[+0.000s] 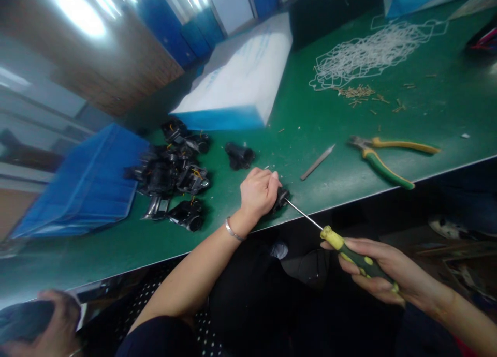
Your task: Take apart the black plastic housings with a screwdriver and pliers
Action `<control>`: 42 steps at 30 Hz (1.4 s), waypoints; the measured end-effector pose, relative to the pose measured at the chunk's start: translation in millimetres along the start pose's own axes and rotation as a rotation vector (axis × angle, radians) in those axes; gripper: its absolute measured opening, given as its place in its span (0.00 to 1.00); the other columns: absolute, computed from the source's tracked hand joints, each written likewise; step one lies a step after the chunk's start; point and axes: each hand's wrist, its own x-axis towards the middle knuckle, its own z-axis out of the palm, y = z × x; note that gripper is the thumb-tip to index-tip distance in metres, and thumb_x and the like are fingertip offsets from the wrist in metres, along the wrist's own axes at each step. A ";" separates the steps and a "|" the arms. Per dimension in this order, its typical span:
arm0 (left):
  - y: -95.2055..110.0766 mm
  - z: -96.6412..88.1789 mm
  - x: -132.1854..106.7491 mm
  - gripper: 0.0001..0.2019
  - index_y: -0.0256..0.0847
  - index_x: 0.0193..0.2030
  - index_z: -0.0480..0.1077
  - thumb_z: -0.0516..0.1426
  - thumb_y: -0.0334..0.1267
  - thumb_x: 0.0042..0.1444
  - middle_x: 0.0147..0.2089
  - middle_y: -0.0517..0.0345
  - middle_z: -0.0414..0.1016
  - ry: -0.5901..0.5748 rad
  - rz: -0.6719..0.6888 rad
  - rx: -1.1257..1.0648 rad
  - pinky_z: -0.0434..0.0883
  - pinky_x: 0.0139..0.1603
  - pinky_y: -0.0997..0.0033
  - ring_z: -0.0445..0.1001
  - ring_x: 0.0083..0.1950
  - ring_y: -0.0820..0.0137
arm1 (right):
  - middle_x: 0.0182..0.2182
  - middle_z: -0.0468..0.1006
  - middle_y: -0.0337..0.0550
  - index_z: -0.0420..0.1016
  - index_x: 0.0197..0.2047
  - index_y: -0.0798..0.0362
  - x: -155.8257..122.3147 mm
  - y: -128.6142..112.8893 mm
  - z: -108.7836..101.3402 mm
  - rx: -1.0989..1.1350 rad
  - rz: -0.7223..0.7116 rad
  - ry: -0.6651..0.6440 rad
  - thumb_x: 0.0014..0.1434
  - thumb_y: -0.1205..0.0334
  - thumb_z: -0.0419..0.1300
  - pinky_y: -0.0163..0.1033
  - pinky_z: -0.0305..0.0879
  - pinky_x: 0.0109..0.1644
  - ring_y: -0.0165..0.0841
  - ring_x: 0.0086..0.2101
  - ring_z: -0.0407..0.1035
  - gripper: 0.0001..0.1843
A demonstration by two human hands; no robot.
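At the far left, the hand of another person [64, 321] holds a dark rounded thing [25, 315], too blurred for me to name. On the green table [128, 243] stands a blue container [89, 186]; what it holds, I cannot tell from here. Just beside it lies a pile of black parts [163, 176], some with yellow wires. Behind is a large white-and-blue package [240, 77], whose inside is also hidden from me. In front of this lies a separate black piece [240, 155]. Near the table's edge, the left hand [257, 191] is closed over a small black part [281, 198], where the tip of a screwdriver [351, 256] meets it. Then come a pointed grey tool [316, 163], loose brass-coloured pieces [355, 91], tangled white wire [368, 54] and pliers [390, 172] with handles spread. Below them, off the table, the right hand [404, 271] wraps its fingers around the screwdriver's handle.
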 end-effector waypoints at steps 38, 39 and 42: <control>-7.6 0.3 6.6 0.25 0.42 0.24 0.74 0.42 0.39 0.66 0.30 0.59 0.75 0.041 -0.054 0.106 0.62 0.39 0.69 0.67 0.35 0.70 | 0.50 0.76 0.48 0.66 0.62 0.39 -8.1 -20.8 -3.7 -1.217 -0.609 0.349 0.64 0.58 0.52 0.33 0.63 0.21 0.32 0.28 0.70 0.23; -7.8 0.3 7.0 0.25 0.42 0.24 0.74 0.42 0.39 0.66 0.30 0.59 0.75 0.043 -0.062 0.114 0.62 0.38 0.69 0.67 0.35 0.69 | 0.54 0.73 0.47 0.66 0.62 0.37 -7.6 -18.3 -4.2 -1.483 -0.757 0.417 0.64 0.62 0.52 0.37 0.68 0.28 0.37 0.34 0.72 0.24; -9.1 -0.1 7.6 0.25 0.42 0.24 0.74 0.42 0.39 0.66 0.30 0.60 0.75 0.040 -0.077 0.111 0.62 0.38 0.69 0.67 0.35 0.69 | 0.59 0.69 0.46 0.67 0.60 0.34 -6.4 -12.5 -6.4 -2.030 -1.014 0.564 0.62 0.72 0.50 0.47 0.69 0.40 0.44 0.43 0.72 0.29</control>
